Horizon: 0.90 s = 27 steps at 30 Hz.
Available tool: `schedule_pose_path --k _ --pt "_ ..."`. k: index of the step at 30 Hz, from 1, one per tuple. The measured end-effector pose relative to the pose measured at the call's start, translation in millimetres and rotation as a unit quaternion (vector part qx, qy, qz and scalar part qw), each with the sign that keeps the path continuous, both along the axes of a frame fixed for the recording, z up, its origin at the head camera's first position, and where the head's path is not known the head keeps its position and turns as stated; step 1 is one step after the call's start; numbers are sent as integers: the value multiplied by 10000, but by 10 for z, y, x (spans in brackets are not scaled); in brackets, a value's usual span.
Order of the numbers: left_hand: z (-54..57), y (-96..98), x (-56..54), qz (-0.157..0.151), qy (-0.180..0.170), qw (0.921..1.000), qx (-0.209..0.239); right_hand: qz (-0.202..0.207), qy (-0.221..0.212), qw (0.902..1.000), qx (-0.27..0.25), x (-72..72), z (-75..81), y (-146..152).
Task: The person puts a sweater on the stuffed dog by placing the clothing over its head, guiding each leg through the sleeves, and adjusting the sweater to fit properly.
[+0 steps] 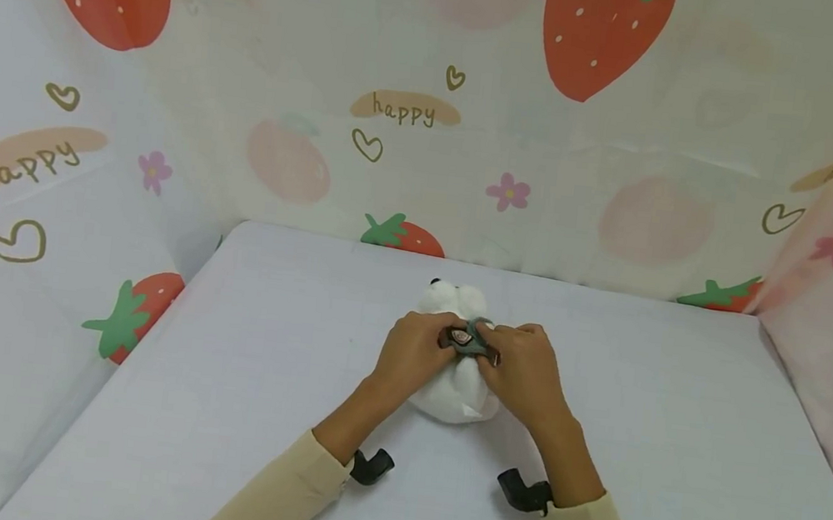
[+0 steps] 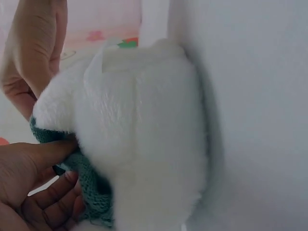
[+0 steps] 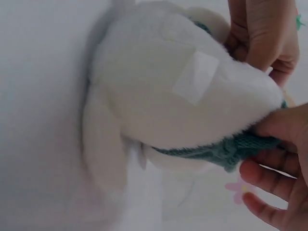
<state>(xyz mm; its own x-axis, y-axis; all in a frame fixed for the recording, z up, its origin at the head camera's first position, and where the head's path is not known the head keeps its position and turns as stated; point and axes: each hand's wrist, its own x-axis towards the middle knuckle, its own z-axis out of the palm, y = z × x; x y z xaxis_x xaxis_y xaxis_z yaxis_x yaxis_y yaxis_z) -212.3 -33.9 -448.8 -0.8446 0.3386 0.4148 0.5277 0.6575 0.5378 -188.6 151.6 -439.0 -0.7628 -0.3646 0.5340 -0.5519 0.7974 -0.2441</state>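
Scarf (image 3: 221, 150), green and knitted, lay against a white plush toy (image 1: 451, 401), which rested on the white table (image 1: 669, 452) between both hands. The left hand (image 1: 413, 352) pinched one part of the knit between thumb and fingers, and the right hand (image 1: 526, 373) pinched another, with a small dark patch (image 1: 462, 338) between them. The step under way seemed to be adjusting the scarf on the toy; whether its ends were fastened could not be told. The next move probably called for gentle, even tension. Beyond hung a strawberry-print curtain (image 1: 584, 159).
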Motion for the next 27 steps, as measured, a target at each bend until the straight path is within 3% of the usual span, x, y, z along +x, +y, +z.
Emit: schedule_pose_path --k 4,7,12,17,21,27 --pt "-11 26 -3 32 -21 10000 67 349 -708 9966 -239 3 40 52" --pt "-7 21 17 6 -126 9999 56 321 -1290 9888 -674 -1 71 90" --pt "26 -15 57 -183 -316 9993 -50 103 -1239 9823 -1399 -47 65 127" --pt "81 -71 92 -580 -643 9955 -392 345 -1315 9770 -1644 -66 45 148" --pt "146 -102 123 -859 -919 9902 -600 263 -1475 9741 -1693 -74 23 168" --pt "136 -75 138 -887 -1044 9877 -756 82 -2326 9598 -1567 -89 -49 137"
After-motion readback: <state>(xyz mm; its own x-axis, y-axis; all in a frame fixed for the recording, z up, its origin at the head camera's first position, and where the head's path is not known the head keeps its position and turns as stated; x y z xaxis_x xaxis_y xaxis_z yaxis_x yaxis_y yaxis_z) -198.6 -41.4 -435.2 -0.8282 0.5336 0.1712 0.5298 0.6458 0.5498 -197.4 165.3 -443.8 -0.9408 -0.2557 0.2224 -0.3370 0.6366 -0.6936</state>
